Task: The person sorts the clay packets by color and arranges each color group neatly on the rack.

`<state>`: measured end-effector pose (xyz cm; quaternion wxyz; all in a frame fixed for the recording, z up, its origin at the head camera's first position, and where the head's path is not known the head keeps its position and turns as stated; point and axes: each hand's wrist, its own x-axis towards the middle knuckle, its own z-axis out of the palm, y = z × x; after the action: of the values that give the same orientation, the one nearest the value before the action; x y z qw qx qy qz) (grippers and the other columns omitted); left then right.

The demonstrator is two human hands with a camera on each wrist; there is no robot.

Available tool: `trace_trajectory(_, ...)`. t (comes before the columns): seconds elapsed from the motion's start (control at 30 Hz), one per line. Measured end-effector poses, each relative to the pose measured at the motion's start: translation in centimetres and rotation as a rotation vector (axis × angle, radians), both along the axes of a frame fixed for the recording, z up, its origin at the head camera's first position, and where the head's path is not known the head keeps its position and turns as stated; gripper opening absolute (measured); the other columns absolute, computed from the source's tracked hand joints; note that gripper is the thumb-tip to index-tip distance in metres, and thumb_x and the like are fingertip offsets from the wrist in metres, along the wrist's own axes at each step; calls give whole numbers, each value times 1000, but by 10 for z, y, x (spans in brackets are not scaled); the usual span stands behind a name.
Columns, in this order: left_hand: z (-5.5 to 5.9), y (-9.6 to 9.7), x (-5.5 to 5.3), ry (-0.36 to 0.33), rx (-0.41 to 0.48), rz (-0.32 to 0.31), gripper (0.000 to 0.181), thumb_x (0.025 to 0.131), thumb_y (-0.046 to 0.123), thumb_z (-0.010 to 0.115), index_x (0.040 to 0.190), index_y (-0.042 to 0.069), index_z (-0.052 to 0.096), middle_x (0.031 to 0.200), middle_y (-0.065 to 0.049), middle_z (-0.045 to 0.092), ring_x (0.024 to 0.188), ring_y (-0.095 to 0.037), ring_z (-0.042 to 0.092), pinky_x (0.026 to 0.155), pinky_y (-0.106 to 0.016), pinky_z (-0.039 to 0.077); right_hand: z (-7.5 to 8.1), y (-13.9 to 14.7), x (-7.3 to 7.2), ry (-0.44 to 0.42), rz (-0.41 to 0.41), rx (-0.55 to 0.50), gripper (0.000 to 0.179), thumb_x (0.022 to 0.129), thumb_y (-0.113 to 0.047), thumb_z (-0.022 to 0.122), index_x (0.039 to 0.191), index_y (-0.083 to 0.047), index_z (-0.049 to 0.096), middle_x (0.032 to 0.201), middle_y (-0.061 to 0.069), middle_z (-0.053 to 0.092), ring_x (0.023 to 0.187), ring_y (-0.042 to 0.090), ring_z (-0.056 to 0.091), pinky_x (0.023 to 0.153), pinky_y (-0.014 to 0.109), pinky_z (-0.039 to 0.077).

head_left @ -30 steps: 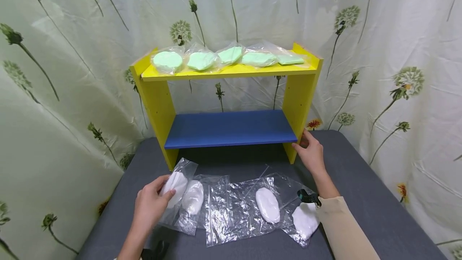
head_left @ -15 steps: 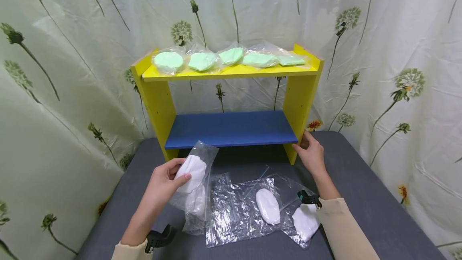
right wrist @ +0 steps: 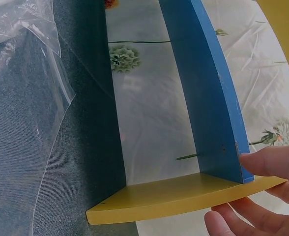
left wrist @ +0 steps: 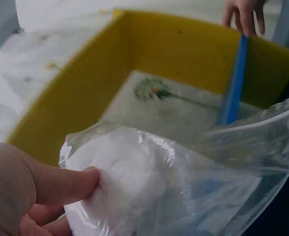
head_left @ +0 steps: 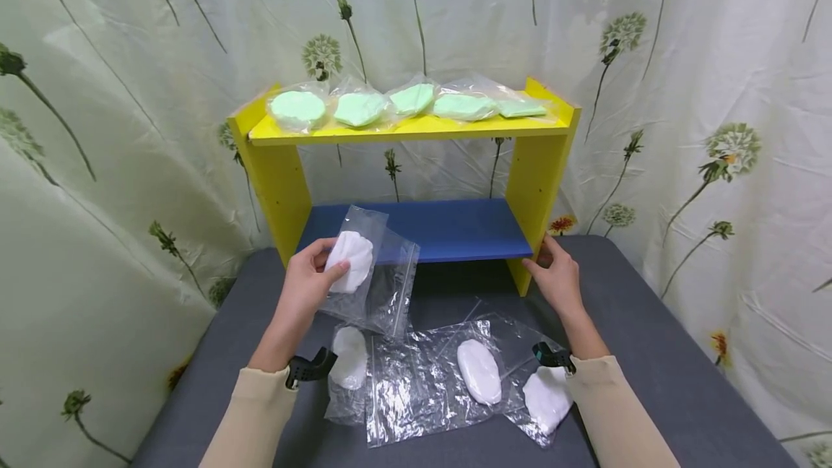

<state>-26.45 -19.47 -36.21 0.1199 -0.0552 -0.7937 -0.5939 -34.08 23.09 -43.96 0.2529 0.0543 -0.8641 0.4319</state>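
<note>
My left hand (head_left: 305, 280) pinches a clear zip bag (head_left: 393, 295) with a white clay-like lump (head_left: 352, 260) in it, thumb over the lump. The bag is raised above the table and overlaps the left front of the blue shelf board (head_left: 448, 230) in the head view; its loose end hangs to the right. My right hand (head_left: 560, 274) grips the right side panel (head_left: 538, 186) of the yellow shelf unit. In the right wrist view, its thumb (right wrist: 267, 160) lies at the blue board's front corner and its fingers are outside the yellow panel (right wrist: 184, 199).
Bagged white lumps lie on the dark table (head_left: 656, 352): one at left (head_left: 349, 357), one in the middle (head_left: 479, 372), one (head_left: 548, 397) beside the right forearm. Several bagged pale green pieces (head_left: 360, 108) line the yellow top shelf (head_left: 390, 137). A flowered curtain (head_left: 689, 85) surrounds the table.
My left hand has lifted its bag with the white lump off the table and moved it forward and right, up to the blue board. The right hand has kept its hold on the panel.
</note>
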Motion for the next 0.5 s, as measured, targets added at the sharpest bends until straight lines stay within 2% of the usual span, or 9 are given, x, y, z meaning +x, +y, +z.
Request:
trace_trajectory(0.13,-7,-6,-27,-8,-5,78,42,83,13,67,122,9,54,99,-13,64,81,-24,61,63,-33,52,1,-1,-1,5,-3,4,58,80,-32,69,133,-30,46,105,0,62,87,17,60,68,41,50)
trace_trajectory(0.23,-11,-10,-43,-10,-24,157,41,83,13,66,122,7,54,95,-15,64,78,-26,61,61,-34,52,1,-1,0,6,-7,6,57,80,-34,69,132,-30,47,105,-1,61,87,17,59,68,41,50)
trace_trajectory(0.5,-24,-14,-71,41,-132,374,43,84,19,66,124,8,55,95,-15,66,78,-25,63,60,-37,51,1,-1,2,3,5,12,56,81,-33,68,133,-28,46,106,5,62,88,20,59,69,43,50)
